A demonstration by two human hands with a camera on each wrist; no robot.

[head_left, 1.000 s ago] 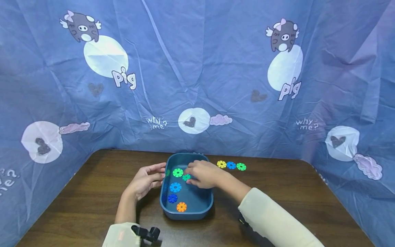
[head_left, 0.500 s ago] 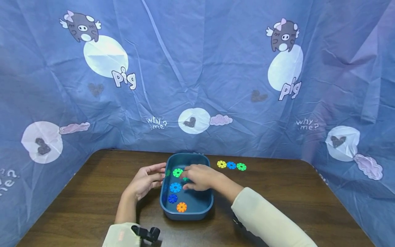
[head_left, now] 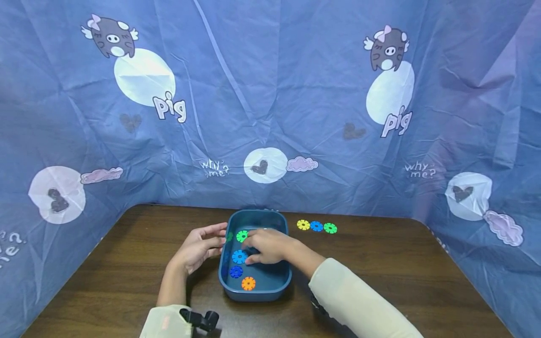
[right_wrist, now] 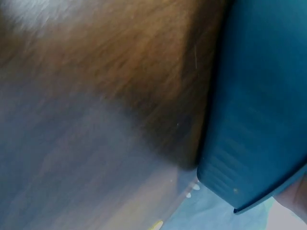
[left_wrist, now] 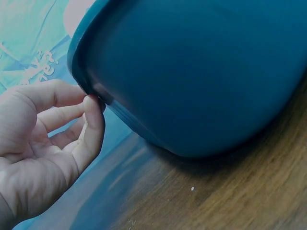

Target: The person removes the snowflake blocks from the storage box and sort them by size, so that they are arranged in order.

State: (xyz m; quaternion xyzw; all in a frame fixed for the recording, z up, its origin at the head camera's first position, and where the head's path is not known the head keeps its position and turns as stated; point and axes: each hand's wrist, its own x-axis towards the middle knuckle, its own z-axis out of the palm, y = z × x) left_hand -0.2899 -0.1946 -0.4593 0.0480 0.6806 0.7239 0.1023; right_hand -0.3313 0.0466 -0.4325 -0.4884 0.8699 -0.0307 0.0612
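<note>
Presently, right hand (head_left: 265, 246): sliding leftward and a little nearer me inside the tray; fingers bending down, thumb standing apart from them, so the grip is looking part-open; whether it is holding anything, I cannot tell.
Blue tray (head_left: 256, 295): standing on the wooden table (head_left: 380, 272), not shifting.
Left hand (head_left: 196, 249): staying at the tray's left side, thumb and finger pinching at the rim, steadying it, I judge.
Light-blue slotted disc (head_left: 239, 253): lying on the tray floor, my right thumb now coming up just beside it.
Bright-green slotted disc (head_left: 242, 236): lying beyond it, my fingertips reaching near.
Darker-green slotted disc: no longer showing; my right hand is probably covering it.
Dark-blue disc, one (head_left: 236, 272); orange disc, one (head_left: 248, 283): lying at the tray's near end, unmoved.
Row outside, three: yellow disc (head_left: 303, 225), blue disc (head_left: 316, 226), green disc (head_left: 330, 228), resting right of the tray, unchanged.
Meaning, judged: I am working among the tray's discs; the row is not growing yet.
</note>
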